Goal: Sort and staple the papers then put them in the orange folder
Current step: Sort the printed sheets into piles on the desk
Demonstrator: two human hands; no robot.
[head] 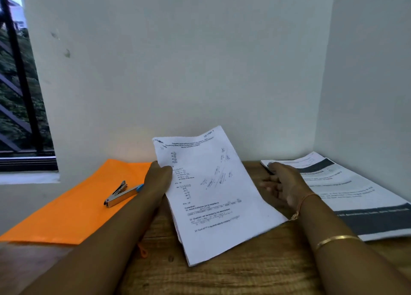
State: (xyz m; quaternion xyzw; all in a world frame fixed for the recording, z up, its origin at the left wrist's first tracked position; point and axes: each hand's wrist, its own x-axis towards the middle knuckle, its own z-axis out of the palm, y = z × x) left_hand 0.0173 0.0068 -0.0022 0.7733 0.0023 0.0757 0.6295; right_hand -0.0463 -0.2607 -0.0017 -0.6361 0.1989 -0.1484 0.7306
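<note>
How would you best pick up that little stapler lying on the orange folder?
Probably from above, pinching the stapler across the two long sides of its silver body, near the middle. It lies flat on the orange folder with its top arm raised, so the ends look awkward.
</note>
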